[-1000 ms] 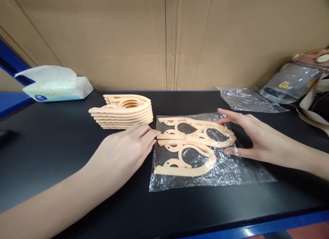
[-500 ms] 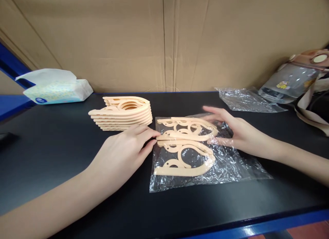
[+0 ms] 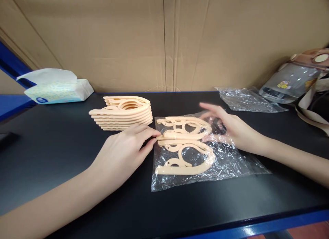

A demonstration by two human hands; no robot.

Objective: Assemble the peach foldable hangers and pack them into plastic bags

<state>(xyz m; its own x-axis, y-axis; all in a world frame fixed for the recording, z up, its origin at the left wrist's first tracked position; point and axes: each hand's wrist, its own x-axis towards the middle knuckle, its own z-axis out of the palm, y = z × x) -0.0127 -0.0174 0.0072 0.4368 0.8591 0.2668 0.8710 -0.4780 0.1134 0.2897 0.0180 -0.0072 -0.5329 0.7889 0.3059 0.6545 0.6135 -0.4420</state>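
Observation:
A clear plastic bag (image 3: 241,170) lies flat on the black table, with beige folding hangers (image 3: 189,170) side by side inside it. My left hand (image 3: 131,143) pinches the bag's left edge between thumb and fingers, at the hangers' straight ends. At the bag's right part, my right hand (image 3: 228,126) has its fingers spread around the curved end of the far hanger, index finger raised. Some of its fingertips are behind the plastic film. Just beyond my left hand stands a neat stack of beige folding hangers (image 3: 120,115).
A tissue pack (image 3: 59,90) sits at the back left. Another clear plastic bag (image 3: 246,100) lies at the back right, beside a clear bottle (image 3: 290,79) with a brown lid and strap. A cardboard wall (image 3: 123,40) closes off the back. The table's blue edge (image 3: 257,228) runs along the front.
My right hand has moved slightly left, and the far hanger in the bag has shifted left with it. My left hand keeps its pinch in nearly the same spot.

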